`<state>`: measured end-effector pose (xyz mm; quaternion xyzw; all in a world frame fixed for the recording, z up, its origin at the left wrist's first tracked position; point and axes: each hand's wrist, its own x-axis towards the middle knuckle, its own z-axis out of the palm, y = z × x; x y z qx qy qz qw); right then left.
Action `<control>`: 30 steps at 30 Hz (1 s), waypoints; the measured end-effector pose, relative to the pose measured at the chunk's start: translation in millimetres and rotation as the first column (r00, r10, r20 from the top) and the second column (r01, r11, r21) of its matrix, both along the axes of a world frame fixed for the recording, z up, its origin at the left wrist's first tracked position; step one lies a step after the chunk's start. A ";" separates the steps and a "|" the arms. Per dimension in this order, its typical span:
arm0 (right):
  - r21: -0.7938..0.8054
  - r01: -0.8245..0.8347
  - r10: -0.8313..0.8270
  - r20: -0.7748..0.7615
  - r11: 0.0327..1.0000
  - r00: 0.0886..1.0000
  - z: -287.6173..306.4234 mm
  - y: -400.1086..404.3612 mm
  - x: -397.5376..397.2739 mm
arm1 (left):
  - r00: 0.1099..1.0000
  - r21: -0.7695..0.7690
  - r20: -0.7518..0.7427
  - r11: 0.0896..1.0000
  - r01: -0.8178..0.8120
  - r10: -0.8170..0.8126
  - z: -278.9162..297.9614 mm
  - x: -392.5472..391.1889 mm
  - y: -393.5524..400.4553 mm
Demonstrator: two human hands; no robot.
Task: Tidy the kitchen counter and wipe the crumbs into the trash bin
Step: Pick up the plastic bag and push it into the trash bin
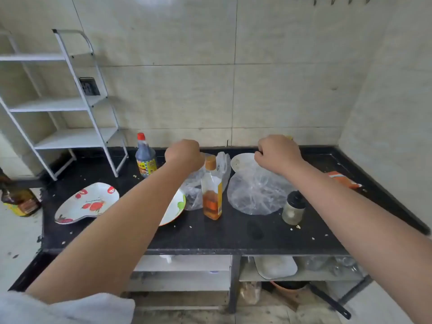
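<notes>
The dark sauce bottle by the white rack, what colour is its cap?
Red, on the dark sauce bottle, seen in the head view.

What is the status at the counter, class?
Left hand and right hand curled above clear plastic bags. Crumbs on black counter. Amber bottle obstructs.

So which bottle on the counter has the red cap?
The dark sauce bottle by the white rack; the amber oil bottle has a tan cap, the small jar a black one.
</notes>
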<state>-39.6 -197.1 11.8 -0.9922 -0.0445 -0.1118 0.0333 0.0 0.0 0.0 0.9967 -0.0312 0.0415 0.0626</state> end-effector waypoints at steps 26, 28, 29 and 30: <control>-0.309 -0.154 -0.117 -0.703 0.938 0.702 -197.5 -19.5 270.2 | 0.548 0.149 -0.835 0.937 0.316 -0.052 -211.2 251.1 34.8; -0.302 -0.101 -0.151 -0.703 0.948 0.695 -199.4 -19.0 276.7 | 0.589 0.223 -0.808 0.917 0.330 -0.015 -220.8 254.1 39.2; -0.291 -0.076 -0.160 -0.705 0.954 0.691 -199.6 -19.5 279.6 | 0.612 0.252 -0.791 0.910 0.330 -0.002 -223.0 255.4 40.4; -0.278 -0.060 -0.161 -0.704 0.959 0.692 -198.3 -19.7 282.8 | 0.639 0.269 -0.769 0.910 0.316 0.006 -222.8 256.9 40.9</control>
